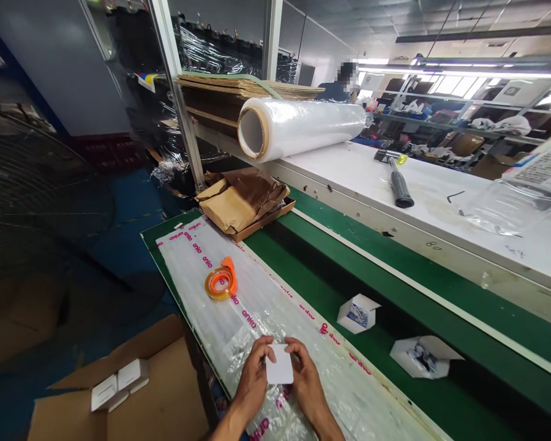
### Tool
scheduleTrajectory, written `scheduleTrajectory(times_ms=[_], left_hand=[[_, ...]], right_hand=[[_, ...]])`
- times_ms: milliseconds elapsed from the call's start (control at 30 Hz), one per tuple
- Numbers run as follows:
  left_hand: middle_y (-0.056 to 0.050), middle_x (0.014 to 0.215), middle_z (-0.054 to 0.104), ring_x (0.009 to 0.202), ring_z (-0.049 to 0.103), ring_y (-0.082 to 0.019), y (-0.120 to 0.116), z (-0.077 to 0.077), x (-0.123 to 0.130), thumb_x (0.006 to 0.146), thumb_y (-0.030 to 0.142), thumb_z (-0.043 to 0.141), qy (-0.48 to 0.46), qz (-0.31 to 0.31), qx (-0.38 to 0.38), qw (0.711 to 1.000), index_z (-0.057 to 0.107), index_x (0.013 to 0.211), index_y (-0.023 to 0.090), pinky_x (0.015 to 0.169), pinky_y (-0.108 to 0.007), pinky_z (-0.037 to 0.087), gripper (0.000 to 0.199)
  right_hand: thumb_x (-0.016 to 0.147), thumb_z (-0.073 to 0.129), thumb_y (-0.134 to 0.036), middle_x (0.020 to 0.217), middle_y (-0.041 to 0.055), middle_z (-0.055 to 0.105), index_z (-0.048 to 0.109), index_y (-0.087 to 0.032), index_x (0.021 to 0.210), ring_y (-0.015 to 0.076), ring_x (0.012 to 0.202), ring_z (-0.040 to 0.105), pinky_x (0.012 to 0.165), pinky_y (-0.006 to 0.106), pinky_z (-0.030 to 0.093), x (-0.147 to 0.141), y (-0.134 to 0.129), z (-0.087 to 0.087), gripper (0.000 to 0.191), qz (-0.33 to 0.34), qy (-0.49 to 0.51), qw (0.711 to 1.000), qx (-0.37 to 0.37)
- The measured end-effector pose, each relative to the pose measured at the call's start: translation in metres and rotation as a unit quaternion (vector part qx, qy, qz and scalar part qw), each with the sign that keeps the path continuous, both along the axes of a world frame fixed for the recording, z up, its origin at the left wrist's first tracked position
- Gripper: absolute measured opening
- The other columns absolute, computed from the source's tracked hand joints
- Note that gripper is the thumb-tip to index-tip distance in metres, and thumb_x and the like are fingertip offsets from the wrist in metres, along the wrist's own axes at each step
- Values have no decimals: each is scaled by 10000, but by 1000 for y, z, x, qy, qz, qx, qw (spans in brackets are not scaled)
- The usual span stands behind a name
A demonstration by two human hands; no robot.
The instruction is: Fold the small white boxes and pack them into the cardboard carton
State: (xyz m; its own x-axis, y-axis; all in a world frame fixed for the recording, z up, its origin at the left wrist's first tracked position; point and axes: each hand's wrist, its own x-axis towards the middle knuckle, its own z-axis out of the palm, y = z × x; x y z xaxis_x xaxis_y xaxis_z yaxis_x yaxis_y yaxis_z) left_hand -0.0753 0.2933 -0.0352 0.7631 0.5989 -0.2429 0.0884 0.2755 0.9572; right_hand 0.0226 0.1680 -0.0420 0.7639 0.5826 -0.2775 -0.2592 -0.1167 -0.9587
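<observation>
A small white box (pixel 280 365) is held between my two hands, low in the middle of the head view. My left hand (pixel 257 370) grips its left side, with the thumb at the near face. On the opposite side my right hand (pixel 305 367) has its fingers curled round the edge. Below them lies a bench covered in clear plastic (pixel 211 312) with pink lettering. An orange tape dispenser (pixel 222 280) with a roll of tape rests on this cover, beyond my left hand. What the box contains is hidden.
Two open white boxes with small contents, a nearer one (pixel 425 358) and a farther one (pixel 358 314), sit on the green belt. A large carton (pixel 160 392) at lower left holds white boxes. A film roll (pixel 303 125) and a grey-handled tool (pixel 399 184) lie on the white shelf.
</observation>
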Motion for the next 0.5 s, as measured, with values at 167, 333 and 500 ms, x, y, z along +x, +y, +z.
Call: scheduleTrajectory(times_ms=[167,333,500], left_hand=[[-104,1697,417,1548,433,-321,14,2,-20,972,285,446,59,-131,146,979,790,1141,266,1253,-562,424,383],[-98,1770,235,1637,229,-339,-9,-4,-39,818,1,529,111,-170,553,808,437,1606,293,1273,-680,383,845],[-207,1649,464,1542,429,-355,-43,-3,1,899,275,703,198,-91,715,665,461,1542,37,1195,-596,529,727]], right_hand=[[883,592,-640,1579,134,569,783,-291,1092,364,1479,507,1272,576,353,14,-19,8,450,80,-24,995,-54],[889,592,-496,1699,56,448,727,-366,1314,317,1593,378,1358,579,200,20,-30,5,464,147,-50,987,-52],[765,753,-530,1689,72,463,615,-306,1445,359,1533,467,1273,552,428,18,-27,-14,729,-26,115,992,-49]])
